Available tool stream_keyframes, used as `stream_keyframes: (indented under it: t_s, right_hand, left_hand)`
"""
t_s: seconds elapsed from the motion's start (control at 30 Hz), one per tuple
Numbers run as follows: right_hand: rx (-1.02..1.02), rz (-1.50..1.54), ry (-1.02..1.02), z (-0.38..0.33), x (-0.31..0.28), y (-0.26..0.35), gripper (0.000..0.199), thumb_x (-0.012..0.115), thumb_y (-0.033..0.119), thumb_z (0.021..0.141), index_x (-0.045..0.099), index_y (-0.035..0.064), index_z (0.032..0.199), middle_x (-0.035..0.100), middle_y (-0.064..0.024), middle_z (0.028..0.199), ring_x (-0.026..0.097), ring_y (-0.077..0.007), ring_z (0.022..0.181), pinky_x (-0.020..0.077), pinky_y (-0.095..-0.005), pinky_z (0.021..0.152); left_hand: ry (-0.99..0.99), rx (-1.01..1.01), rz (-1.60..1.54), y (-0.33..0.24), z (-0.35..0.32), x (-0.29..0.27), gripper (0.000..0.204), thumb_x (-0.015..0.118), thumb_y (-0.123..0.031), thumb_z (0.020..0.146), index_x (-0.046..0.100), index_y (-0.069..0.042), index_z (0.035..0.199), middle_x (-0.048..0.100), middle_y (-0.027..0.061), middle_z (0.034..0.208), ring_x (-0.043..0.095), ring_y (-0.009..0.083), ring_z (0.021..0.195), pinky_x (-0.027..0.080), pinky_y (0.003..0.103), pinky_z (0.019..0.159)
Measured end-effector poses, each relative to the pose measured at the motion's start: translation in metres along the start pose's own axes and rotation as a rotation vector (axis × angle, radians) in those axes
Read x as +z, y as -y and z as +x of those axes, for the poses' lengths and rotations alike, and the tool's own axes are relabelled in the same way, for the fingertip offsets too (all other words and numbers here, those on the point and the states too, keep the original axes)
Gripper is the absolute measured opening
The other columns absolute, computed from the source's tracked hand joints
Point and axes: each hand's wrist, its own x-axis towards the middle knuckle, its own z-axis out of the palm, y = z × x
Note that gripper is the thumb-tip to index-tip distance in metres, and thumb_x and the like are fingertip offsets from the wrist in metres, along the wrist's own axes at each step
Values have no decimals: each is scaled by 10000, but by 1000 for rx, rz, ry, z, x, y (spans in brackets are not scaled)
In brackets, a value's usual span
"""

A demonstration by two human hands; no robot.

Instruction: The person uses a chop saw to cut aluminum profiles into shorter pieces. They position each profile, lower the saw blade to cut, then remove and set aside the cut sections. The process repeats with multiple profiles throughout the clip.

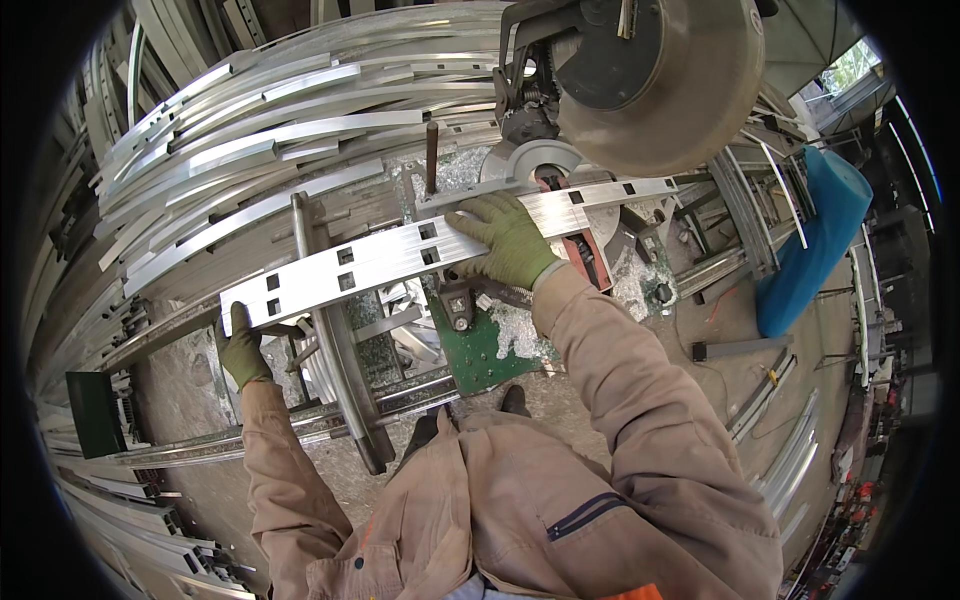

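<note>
A long silver metal profile (378,257) with square holes along its top lies slanting across the saw stand, its right end under the cut-off saw. Whether it is one wide bar or two side by side, I cannot tell. My left hand (243,352), in a green glove, is closed round its left end. Further along, my right hand (503,242), also in a green glove, grips the profile from above just left of the saw's clamp area. The cut-off saw (665,85), with its large round disc and dark guard, hangs raised over the profile's right part.
Many loose metal profiles (290,135) are piled beyond the stand. A steel roller (345,385) crosses the stand below the profile, left of the green base plate (485,355). Metal chips (637,290) lie around the saw. At right leans a blue roll (815,240).
</note>
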Motion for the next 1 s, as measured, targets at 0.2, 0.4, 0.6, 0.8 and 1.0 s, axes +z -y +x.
stream_keyframes:
  t_s: [0.2,0.4,0.6,0.8,1.0]
  right_hand:
    - [1,-44,-71,-5,6,1,936,966,656,885,742,269,1707,659,-71,1787,496,-368,1714,286,-561,1498]
    - [80,-52,-208,-20,6,1,802,925,605,957,780,193,1629,693,-81,1749,537,-356,1683,365,-573,1441]
    - [156,-112,-292,-63,-6,-32,655,872,477,1040,780,147,1599,738,-101,1692,612,-384,1618,427,-586,1390]
    - [115,-145,-340,-61,0,-56,538,896,296,998,841,135,1509,801,-78,1619,699,-367,1523,536,-538,1308]
    - [100,-135,-372,-63,0,-59,492,907,269,981,872,135,1453,833,-67,1563,733,-357,1474,570,-532,1271]
  left_hand:
    - [3,-4,14,9,13,-11,803,1042,-339,1040,685,-30,1690,852,45,1251,715,111,885,535,295,698]
    - [-5,6,14,10,7,-3,785,1050,-319,1030,697,-46,1677,861,27,1196,678,83,829,495,280,673]
    - [-16,-3,-10,10,9,-6,792,1054,-325,1024,697,-59,1679,867,30,1191,644,80,807,496,284,681]
    - [-25,21,1,1,5,6,727,1074,-391,997,778,-66,1576,786,-25,1075,565,79,788,454,298,670]
    - [-9,26,37,-2,1,7,741,1064,-392,1009,756,-72,1603,798,-28,1104,589,72,794,467,285,668]
